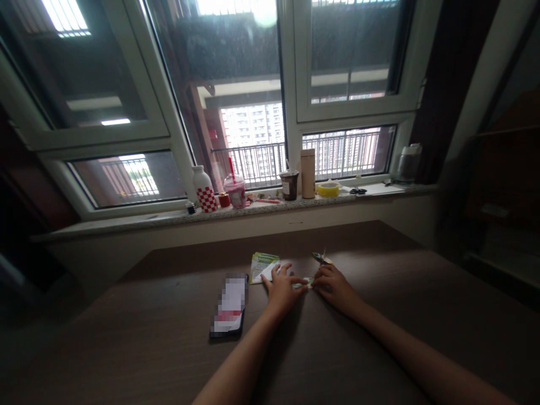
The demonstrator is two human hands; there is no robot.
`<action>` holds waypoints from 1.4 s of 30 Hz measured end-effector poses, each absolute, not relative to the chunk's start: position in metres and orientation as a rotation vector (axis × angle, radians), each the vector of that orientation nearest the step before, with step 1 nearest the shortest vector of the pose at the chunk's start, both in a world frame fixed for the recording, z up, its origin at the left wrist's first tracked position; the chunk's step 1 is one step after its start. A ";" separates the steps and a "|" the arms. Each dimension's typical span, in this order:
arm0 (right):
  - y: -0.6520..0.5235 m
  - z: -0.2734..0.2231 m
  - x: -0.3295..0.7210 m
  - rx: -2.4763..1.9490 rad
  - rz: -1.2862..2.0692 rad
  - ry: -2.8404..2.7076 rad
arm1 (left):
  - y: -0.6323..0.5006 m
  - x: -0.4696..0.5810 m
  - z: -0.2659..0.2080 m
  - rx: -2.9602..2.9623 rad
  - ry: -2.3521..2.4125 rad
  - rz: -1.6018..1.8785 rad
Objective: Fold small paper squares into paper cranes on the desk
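My left hand point(282, 289) rests over the table, some fingers spread beside a stack of green-and-white paper sheets point(258, 271). Its thumb and forefinger meet at a small green-and-white piece of paper point(310, 282). From the other side, my right hand point(336, 288) pinches the same piece, fingers curled. Just beyond the right hand's knuckles lies a small folded paper piece point(323, 258), dark and yellowish with a thin pointed tip. Fingers partly hide the piece between the hands, so its exact shape is unclear.
A phone point(230, 306) lies left of my left hand on the brown table point(177, 315). Along the windowsill point(270, 209) stand a checkered bottle point(205, 189), a pink drink cup point(235, 191), a dark cup point(289, 185), a tan cylinder point(308, 174), yellow tape point(328, 189) and scissors point(358, 192).
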State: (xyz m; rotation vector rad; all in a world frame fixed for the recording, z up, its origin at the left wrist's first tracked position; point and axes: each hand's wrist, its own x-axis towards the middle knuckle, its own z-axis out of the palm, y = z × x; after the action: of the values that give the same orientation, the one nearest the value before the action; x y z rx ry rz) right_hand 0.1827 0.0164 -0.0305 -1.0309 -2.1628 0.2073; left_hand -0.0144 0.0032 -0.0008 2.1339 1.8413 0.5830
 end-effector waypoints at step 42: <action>0.018 -0.032 0.171 -1.306 0.143 -2.106 | 0.006 -0.008 0.002 2.049 1.921 0.564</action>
State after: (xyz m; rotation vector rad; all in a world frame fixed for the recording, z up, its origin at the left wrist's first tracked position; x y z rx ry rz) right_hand 0.1707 0.0176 -0.0317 -1.3061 -2.1059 0.1434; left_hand -0.0081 0.0059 0.0019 2.0494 1.9207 0.5636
